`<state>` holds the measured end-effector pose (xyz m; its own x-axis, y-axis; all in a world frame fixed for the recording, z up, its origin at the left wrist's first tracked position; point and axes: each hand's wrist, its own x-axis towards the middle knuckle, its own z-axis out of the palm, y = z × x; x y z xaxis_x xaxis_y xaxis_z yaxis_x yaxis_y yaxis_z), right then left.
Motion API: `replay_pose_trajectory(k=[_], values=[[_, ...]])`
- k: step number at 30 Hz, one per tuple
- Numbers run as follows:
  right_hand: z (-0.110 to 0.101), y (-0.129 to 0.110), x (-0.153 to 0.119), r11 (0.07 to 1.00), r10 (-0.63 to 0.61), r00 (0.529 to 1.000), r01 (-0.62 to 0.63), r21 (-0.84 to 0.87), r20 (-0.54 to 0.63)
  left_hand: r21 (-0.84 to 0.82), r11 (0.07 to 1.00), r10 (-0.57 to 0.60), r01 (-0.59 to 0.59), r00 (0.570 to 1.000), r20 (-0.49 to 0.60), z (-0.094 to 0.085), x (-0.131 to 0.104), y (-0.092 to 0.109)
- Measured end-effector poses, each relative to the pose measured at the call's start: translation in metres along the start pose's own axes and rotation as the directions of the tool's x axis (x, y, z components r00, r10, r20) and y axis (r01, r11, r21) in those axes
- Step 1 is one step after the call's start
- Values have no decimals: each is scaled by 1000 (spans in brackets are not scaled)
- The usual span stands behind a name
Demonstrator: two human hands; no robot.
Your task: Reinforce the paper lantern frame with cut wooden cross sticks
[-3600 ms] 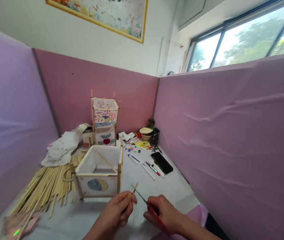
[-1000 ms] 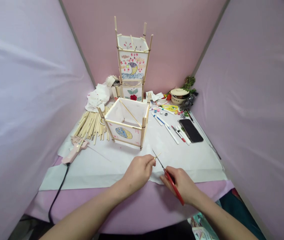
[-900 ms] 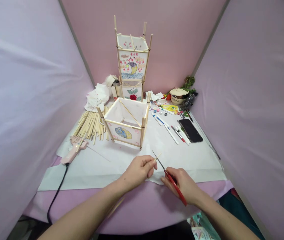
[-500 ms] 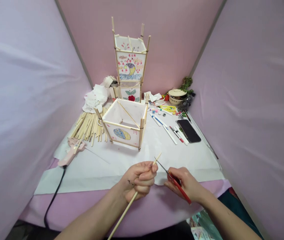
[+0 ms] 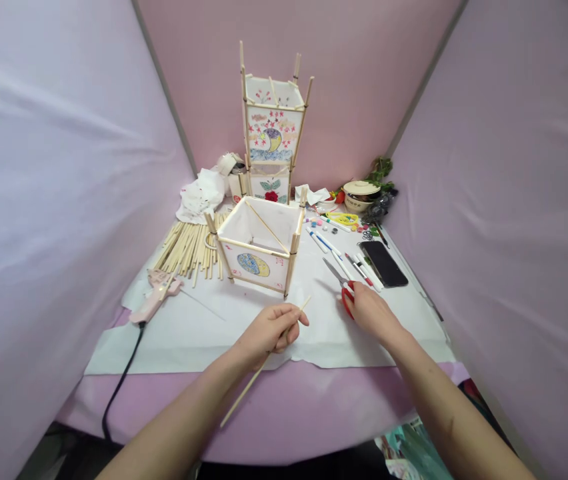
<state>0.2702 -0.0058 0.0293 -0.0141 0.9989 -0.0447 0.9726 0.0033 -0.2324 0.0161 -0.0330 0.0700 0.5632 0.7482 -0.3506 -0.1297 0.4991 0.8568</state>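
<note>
A thin wooden stick (image 5: 247,389) runs slantwise through my left hand (image 5: 277,330), whose fingers are closed round it near its upper end. My right hand (image 5: 371,310) grips the red handles of a pair of scissors (image 5: 335,272) low over the white sheet, the blades pointing up and left toward the marker pens. Just beyond my left hand stands a square lantern frame (image 5: 259,267) of sticks and white panels, with a blue and yellow drawing on its front. Behind it rises a taller lantern (image 5: 274,133) with a moon picture.
A pile of wooden sticks (image 5: 189,247) lies at the left, with a pink glue gun (image 5: 150,301) and its black cord in front. To the right are several marker pens (image 5: 361,270) and a phone (image 5: 383,264). A lidded bowl (image 5: 361,195) stands at the back right.
My right hand has carried the scissors away from the stick, forward and up to the sheet near the pens. My left hand, still holding the stick, has shifted slightly left.
</note>
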Motion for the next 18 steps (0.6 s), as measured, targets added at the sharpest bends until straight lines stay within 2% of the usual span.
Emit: replay_pose_trajectory(k=[4, 7, 13, 18], values=[[16, -5, 12, 997, -67, 995, 64, -43, -72, 70, 997, -20, 21, 1000, -3, -6, 0, -5], [19, -7, 12, 993, -97, 991, 90, -76, -93, 83, 996, -39, 38, 999, 5, -12, 0, -8], [23, -5, 11, 995, -64, 985, 50, -87, -159, 150, 988, -45, 40, 998, 31, -18, 7, -13], [22, -8, 12, 976, -73, 982, 35, -217, -173, 226, 973, -51, 40, 998, 43, -19, 9, -12]])
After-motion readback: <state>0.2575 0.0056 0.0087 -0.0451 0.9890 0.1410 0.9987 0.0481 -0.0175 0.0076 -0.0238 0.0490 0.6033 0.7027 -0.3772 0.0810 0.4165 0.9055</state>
